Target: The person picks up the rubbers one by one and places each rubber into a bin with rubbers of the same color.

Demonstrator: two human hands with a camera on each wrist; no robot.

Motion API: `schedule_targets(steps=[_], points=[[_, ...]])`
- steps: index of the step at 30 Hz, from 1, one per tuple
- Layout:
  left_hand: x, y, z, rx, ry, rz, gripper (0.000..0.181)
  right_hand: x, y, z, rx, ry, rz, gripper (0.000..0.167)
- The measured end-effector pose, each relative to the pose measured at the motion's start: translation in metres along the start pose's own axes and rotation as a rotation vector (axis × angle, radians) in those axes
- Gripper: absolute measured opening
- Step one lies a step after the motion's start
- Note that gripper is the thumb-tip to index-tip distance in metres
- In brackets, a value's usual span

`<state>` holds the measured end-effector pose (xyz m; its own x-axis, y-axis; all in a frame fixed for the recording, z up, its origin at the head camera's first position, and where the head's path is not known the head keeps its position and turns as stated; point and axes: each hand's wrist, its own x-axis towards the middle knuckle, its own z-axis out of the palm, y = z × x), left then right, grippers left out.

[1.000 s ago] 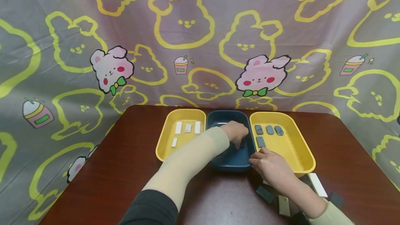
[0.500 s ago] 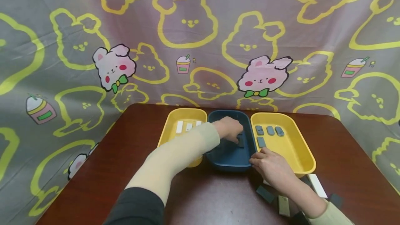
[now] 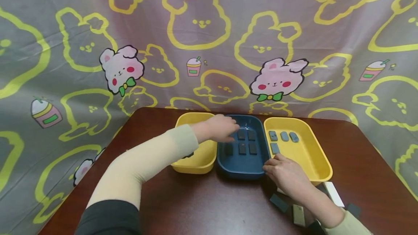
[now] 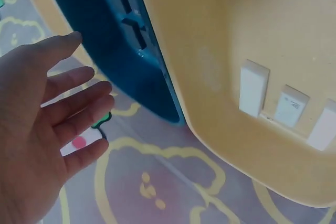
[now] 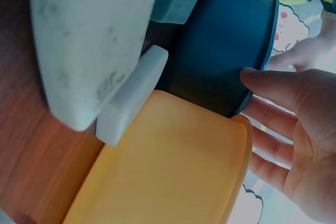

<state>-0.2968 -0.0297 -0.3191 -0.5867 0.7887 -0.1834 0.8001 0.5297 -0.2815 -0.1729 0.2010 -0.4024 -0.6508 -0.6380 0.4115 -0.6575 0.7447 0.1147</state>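
My left hand (image 3: 220,128) hovers over the left side of the blue tray (image 3: 243,167), fingers apart and nothing in them. Several dark rectangular blocks (image 3: 242,148) lie in rows on that tray's floor. At the tray's near right corner, my right hand (image 3: 289,174) holds the rim, thumb on the outer wall and fingers over the edge. To the left, a yellow tray (image 3: 196,168) is partly covered by my left arm; white blocks (image 4: 254,87) show inside it in the left wrist view. Grey-blue blocks (image 3: 285,136) lie in the right yellow tray (image 3: 310,151).
Loose pieces lie on the brown table (image 3: 209,202) around my right forearm: a dark green block (image 3: 279,203), a tan block (image 3: 298,215) and a long white block (image 3: 334,194). A patterned cloth (image 3: 215,57) hangs behind the table.
My left hand has moved left and up from the blue tray's middle, its fingers now spread, uncovering the dark blocks. The right hand stays at the tray's corner.
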Motion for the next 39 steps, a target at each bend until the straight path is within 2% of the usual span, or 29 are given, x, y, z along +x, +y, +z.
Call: schedule_targets(steps=[6,10,13,16,18,23,25,27,29,32,36,39], points=[[-0.031,-0.005,0.002,-0.074,0.165,0.04,0.039,0.0,0.001,0.0,0.01,0.012,-0.002,0.014],[-0.052,0.0,0.007,-0.117,0.269,0.074,0.036,0.0,0.002,-0.001,0.031,0.022,-0.002,0.016],[-0.067,0.007,0.011,-0.176,0.322,0.061,0.036,-0.001,0.003,-0.004,0.066,0.01,0.023,0.022],[-0.08,0.017,0.017,-0.258,0.35,0.025,0.037,-0.006,0.001,-0.012,0.117,-0.024,0.079,0.033],[-0.088,0.023,0.021,-0.316,0.345,-0.013,0.039,-0.01,0.0,-0.018,0.152,-0.032,0.095,0.035],[-0.104,0.032,0.031,-0.414,0.337,-0.082,0.041,-0.025,-0.004,-0.031,0.196,0.032,0.03,0.05],[-0.108,0.032,0.036,-0.445,0.367,-0.086,0.039,-0.031,-0.006,-0.034,0.214,0.033,0.006,0.044],[-0.111,0.03,0.041,-0.47,0.406,-0.091,0.038,-0.039,-0.009,-0.034,0.23,-0.013,-0.011,0.033],[-0.114,0.029,0.046,-0.488,0.442,-0.103,0.036,-0.045,-0.012,-0.033,0.262,-0.091,-0.034,0.033],[-0.121,0.027,0.053,-0.496,0.483,-0.136,0.035,-0.052,-0.015,-0.03,0.314,-0.29,-0.029,0.038],[-0.126,0.025,0.061,-0.516,0.515,-0.167,0.034,-0.056,-0.017,-0.024,0.37,-0.531,0.055,0.046],[-0.129,0.024,0.067,-0.535,0.533,-0.177,0.034,-0.058,-0.017,-0.018,0.353,-0.566,0.065,0.047]])
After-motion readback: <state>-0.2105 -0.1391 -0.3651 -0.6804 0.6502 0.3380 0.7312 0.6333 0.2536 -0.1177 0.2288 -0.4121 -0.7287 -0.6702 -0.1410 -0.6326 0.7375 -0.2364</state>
